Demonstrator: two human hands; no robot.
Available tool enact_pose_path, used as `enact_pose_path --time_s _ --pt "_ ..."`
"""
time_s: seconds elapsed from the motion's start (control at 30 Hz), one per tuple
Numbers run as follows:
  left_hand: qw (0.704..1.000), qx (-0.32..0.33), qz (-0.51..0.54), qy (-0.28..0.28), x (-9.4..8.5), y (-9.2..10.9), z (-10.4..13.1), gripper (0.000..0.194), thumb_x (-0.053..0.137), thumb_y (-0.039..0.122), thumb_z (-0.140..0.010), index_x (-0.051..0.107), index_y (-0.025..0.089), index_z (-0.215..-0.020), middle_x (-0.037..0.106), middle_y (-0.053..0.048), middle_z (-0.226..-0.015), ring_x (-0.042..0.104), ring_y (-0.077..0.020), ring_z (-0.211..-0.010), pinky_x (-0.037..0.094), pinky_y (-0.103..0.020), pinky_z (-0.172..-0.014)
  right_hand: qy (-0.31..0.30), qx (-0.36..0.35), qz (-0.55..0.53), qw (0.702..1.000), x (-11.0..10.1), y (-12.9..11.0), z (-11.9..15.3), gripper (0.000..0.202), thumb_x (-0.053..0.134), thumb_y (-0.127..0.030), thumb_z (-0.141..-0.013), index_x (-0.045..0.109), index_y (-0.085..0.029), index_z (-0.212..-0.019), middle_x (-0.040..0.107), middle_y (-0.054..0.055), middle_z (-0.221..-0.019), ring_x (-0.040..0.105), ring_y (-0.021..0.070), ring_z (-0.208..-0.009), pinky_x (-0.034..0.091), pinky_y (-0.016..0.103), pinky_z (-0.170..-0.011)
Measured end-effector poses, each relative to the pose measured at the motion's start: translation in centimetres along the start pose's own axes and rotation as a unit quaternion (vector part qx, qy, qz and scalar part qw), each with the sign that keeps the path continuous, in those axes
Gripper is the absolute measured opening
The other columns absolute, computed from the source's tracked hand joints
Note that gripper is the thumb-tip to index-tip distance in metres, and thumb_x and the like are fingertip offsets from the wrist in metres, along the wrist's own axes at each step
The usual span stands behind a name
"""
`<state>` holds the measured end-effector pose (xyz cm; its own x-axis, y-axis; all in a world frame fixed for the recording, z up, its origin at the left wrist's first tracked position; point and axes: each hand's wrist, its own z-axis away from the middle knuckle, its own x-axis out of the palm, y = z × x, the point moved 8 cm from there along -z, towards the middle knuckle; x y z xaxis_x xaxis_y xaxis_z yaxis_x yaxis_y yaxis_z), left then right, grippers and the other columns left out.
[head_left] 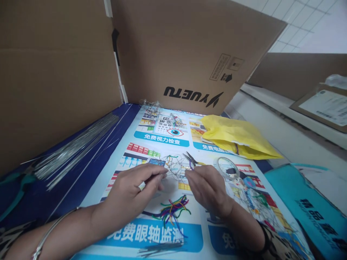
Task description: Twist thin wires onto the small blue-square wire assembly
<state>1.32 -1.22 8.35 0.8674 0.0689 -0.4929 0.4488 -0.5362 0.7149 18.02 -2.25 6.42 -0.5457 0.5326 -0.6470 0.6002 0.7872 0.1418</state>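
My left hand (135,186) is closed in a pinch, thumb against fingers; anything between the fingertips is too small to make out. Opposite it, my right hand (210,189) pinches a short purple cord (191,165) that curves up from the fingertips. Just behind the right fingertips lie small pliers (190,157) with dark jaws and yellow handles. A tangle of thin wire pieces (175,168) with coloured bits lies beyond and between the hands. Nearer to me, a bundle of multicoloured cords (175,209) rests on the printed sheet (159,191). Thin dark sticks or wires (159,248) lie at the front.
Cardboard panels (173,47) stand at the back and left. Long straight wires (78,148) and teal-handled scissors or pliers (18,184) lie left. To the right are a yellow bag (235,135), a wire coil (227,168), more tangled wire pieces (255,202) and a teal package (306,202).
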Motion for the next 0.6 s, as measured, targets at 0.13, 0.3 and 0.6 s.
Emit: enact_pose_path --time_s 0.13,0.3,0.6 --pt "1.000 0.007 0.006 -0.005 0.2 0.0 0.1 0.016 0.052 0.013 -0.083 0.064 0.019 -0.092 0.066 0.005 -0.066 0.062 -0.0063 -0.062 0.050 -0.015 -0.061 -0.100 -0.084 0.045 0.990 1.2 -1.7 -0.4 0.024 0.045 -0.009 -0.086 0.060 -0.010 -0.104 0.062 0.009 -0.083 0.052 0.0188 -0.072 0.041 0.035 -0.064" --pt "1.000 0.008 -0.003 -0.011 0.5 -0.2 0.3 0.018 0.051 0.014 -0.083 0.064 0.020 -0.093 0.067 0.004 -0.068 0.063 -0.0068 -0.063 0.050 -0.016 -0.062 -0.140 -0.099 0.078 0.982 1.3 -2.4 -1.2 0.026 0.039 -0.010 -0.089 0.061 -0.008 -0.103 0.062 0.009 -0.081 0.049 0.0188 -0.070 0.038 0.035 -0.063" --pt "0.996 0.070 -0.047 -0.006 0.5 0.6 0.7 0.019 0.051 0.010 -0.082 0.064 0.018 -0.095 0.071 -0.001 -0.084 0.066 -0.0094 -0.076 0.053 -0.017 -0.069 -0.175 -0.082 0.098 0.976 1.5 -2.5 -1.5 0.025 0.040 -0.010 -0.088 0.061 -0.007 -0.101 0.061 0.010 -0.082 0.047 0.0200 -0.070 0.037 0.037 -0.065"
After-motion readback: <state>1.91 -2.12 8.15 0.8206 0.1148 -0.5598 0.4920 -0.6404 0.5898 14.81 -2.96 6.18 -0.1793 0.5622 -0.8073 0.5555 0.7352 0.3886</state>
